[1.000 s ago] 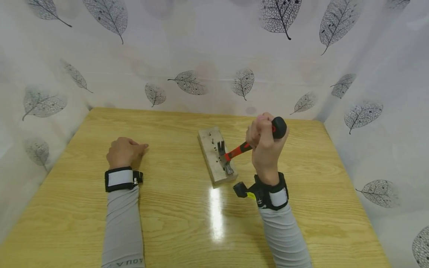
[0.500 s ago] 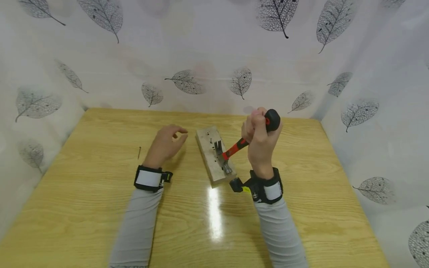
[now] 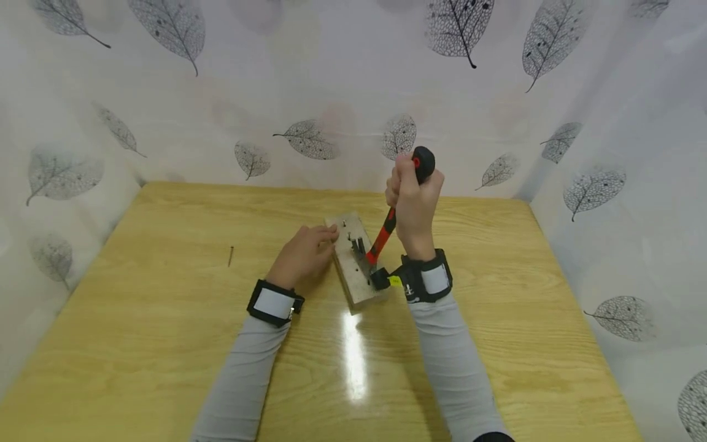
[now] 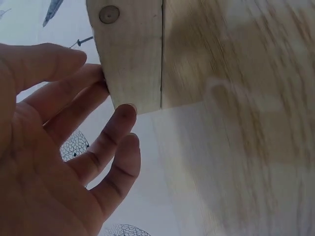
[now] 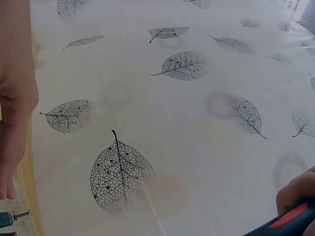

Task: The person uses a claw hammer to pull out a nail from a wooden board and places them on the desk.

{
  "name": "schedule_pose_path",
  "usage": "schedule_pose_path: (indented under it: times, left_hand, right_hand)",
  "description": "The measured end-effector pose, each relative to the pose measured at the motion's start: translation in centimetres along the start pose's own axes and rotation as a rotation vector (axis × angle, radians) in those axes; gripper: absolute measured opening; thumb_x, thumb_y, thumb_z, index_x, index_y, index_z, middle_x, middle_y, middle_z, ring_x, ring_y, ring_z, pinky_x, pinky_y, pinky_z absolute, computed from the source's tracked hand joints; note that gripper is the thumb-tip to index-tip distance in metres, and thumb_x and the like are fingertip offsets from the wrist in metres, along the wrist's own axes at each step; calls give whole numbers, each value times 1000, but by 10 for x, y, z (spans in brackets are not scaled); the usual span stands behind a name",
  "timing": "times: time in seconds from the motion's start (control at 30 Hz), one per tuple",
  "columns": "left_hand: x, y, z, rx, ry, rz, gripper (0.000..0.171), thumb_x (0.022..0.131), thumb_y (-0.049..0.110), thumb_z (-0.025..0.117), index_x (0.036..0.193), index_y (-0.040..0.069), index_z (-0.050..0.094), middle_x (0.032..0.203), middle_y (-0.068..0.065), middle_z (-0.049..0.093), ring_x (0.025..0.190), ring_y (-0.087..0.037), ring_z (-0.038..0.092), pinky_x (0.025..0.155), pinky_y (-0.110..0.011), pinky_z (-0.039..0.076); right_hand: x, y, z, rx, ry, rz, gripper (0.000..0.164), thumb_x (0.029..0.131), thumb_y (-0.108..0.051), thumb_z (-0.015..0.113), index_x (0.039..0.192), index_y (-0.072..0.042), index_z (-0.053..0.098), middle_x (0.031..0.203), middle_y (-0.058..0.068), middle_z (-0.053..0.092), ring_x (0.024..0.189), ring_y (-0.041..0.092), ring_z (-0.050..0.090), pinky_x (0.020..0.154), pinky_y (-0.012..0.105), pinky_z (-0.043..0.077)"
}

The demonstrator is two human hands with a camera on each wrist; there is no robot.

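My right hand (image 3: 415, 205) grips the black and red handle of a claw hammer (image 3: 377, 247). The hammer's head lies low over a pale wooden block (image 3: 352, 287), its claw pointing toward the far end. Near that end, a nail (image 3: 345, 224) stands out of the top, with another nail (image 3: 349, 236) close to the claw tips. My left hand (image 3: 305, 253) is at the block's left side. In the left wrist view, its relaxed fingers (image 4: 110, 132) touch the edge of the block (image 4: 133, 59). The right wrist view catches a nail (image 5: 22, 215) beside the claw.
A loose nail (image 3: 231, 255) lies on the wooden table (image 3: 166, 294) to the left. A pale curtain (image 3: 331, 73) with leaf prints hangs behind the table and along its sides. Both wrists wear black straps, and a small black camera (image 3: 380, 278) on the right one overlaps the block.
My left hand has left the loose nail at the left and moved right to the block. My right hand has swung the hammer handle more upright and leftward, with the head still on the block.
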State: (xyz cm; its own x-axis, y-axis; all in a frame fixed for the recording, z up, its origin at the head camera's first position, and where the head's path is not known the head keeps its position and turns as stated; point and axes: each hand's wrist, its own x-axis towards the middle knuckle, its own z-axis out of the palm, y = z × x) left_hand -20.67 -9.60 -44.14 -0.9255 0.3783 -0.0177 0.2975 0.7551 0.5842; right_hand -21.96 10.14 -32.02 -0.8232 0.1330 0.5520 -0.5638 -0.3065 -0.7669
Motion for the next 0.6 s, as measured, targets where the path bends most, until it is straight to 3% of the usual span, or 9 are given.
schedule_pose_path:
  times: [0.17,0.37,0.6]
  left_hand:
    - [0,-6,2,-10,6,-9,39,106,23,52,142,13,60,155,0,49,147,-29,40,127,-44,15]
    - [2,-5,1,-2,17,-3,37,106,22,53,140,13,62,153,0,52,145,-28,42,126,-46,16]
    - [3,-7,2,-9,29,2,35,105,20,55,138,13,64,150,1,55,143,-26,45,126,-44,18]
  right_hand:
    - [11,9,8,-50,3,55,38,101,-10,51,65,-12,42,50,-5,28,37,11,19,38,26,16]
    - [32,25,17,-117,3,202,40,102,-12,52,63,-10,42,49,-3,32,36,11,25,38,26,20]
    - [51,49,33,-324,-3,303,40,103,-17,54,65,-12,45,50,-4,39,37,11,32,38,26,25]
